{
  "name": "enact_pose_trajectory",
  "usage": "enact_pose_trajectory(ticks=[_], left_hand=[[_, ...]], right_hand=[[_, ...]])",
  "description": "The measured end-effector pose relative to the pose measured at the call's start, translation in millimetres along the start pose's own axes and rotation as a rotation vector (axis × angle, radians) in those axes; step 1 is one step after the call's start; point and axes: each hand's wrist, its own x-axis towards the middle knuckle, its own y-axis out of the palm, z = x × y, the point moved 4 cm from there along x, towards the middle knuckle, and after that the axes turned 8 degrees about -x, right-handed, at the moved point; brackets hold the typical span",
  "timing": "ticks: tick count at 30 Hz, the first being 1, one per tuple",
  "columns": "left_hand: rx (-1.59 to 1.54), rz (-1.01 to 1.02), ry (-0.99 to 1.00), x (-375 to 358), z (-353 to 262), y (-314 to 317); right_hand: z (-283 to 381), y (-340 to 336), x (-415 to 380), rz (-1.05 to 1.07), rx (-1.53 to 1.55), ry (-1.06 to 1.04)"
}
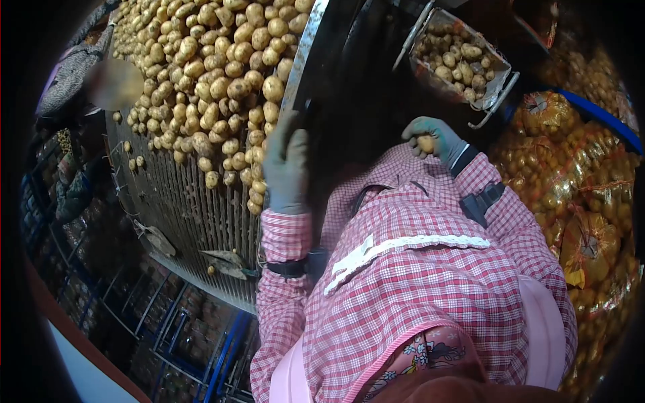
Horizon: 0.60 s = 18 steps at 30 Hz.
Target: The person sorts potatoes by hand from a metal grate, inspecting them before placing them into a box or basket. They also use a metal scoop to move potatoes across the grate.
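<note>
1. My left hand (287, 171) wears a matt grey-green knitted glove, soft and a little fuzzy.
2. My right hand (433, 140) has the same dull cloth glove, closed around a potato (425, 144) with dry, matt, yellowish skin.
3. The heap of potatoes (208, 74) at far left looks dusty and rough, without shine.
4. The roller bed (195, 208) under them is dull grey metal bars; its side rail (304, 54) is brighter, smooth metal.
5. My smock (416, 282) is checked woven cotton with a white lace trim.
6. The sacks (584, 195) at right are orange plastic netting, slightly glossy.
</note>
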Motion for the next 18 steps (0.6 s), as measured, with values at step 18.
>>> enact_pose_trajectory(ticks=[18], left_hand=[[0.716,-0.070,0.559,-5.2,110.7,-102.2]], right_hand=[[-251.3,-6.1,-30.0,-0.505,0.198,0.218]])
